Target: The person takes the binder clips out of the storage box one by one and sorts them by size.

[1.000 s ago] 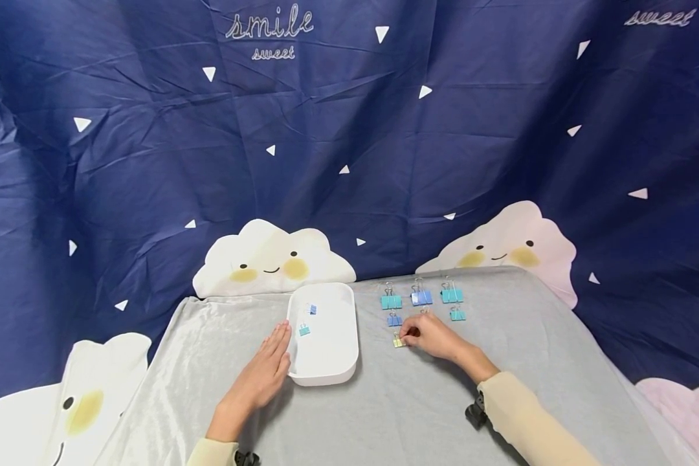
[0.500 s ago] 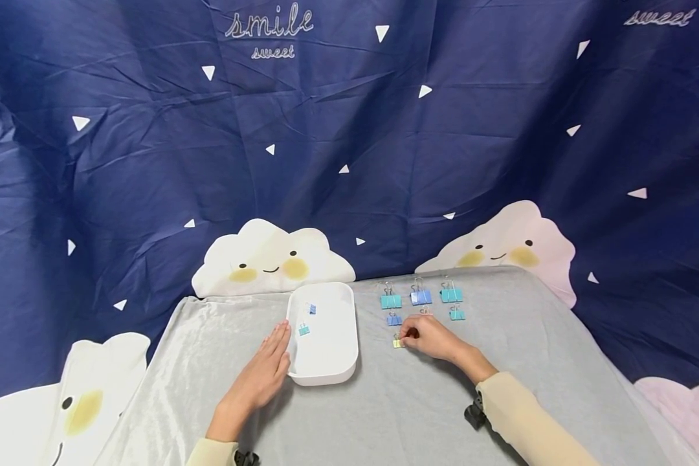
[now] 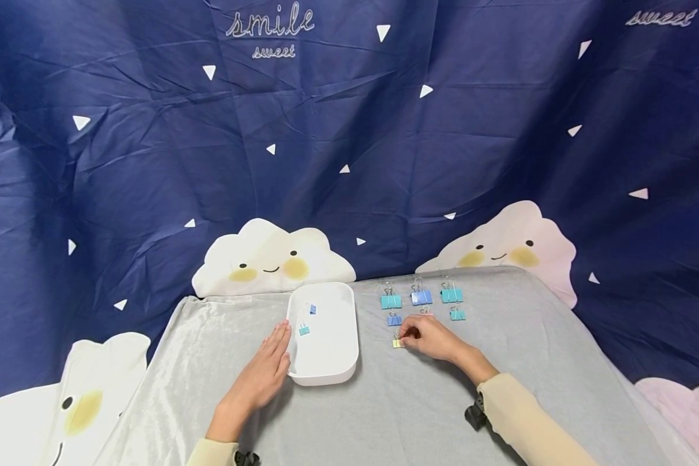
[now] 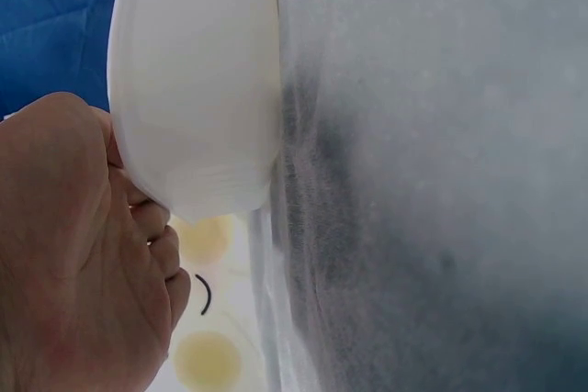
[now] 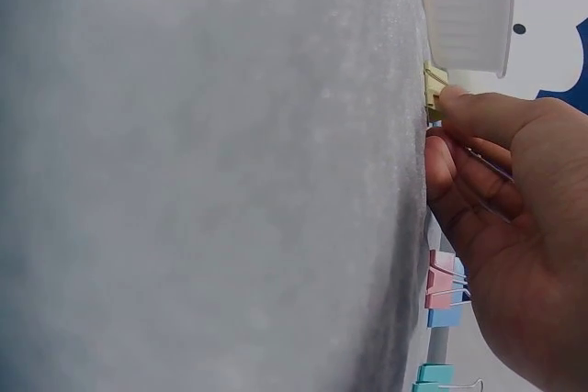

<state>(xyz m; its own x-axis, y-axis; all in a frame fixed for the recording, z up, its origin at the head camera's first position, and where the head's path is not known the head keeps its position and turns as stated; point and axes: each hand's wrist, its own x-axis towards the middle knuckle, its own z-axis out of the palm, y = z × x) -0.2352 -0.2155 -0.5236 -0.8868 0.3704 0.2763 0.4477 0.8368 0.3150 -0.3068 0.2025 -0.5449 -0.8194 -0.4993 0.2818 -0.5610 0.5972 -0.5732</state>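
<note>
My right hand (image 3: pixel 433 340) pinches the edge of a small yellow binder clip (image 3: pixel 397 343), which sits on the grey cloth. In the right wrist view the thumb lies on that yellow clip (image 5: pixel 435 94); part of the clip is behind the fingers. My left hand (image 3: pixel 262 372) rests with straight fingers against the left wall of a white tray (image 3: pixel 326 380). Inside the tray lie a small blue binder clip (image 3: pixel 312 309) and a small teal binder clip (image 3: pixel 304 329). The left wrist view shows the palm (image 4: pixel 73 245) beside the tray's outer wall (image 4: pixel 197 89).
Behind the right hand is a row of large clips: teal (image 3: pixel 391 301), blue (image 3: pixel 421 298) and teal (image 3: pixel 451 296). Nearer are small blue (image 3: pixel 394 320), pink (image 3: pixel 426 311) and teal (image 3: pixel 457 315) clips. A navy curtain (image 3: pixel 326 129) hangs behind the cloth-covered table (image 3: pixel 361 427).
</note>
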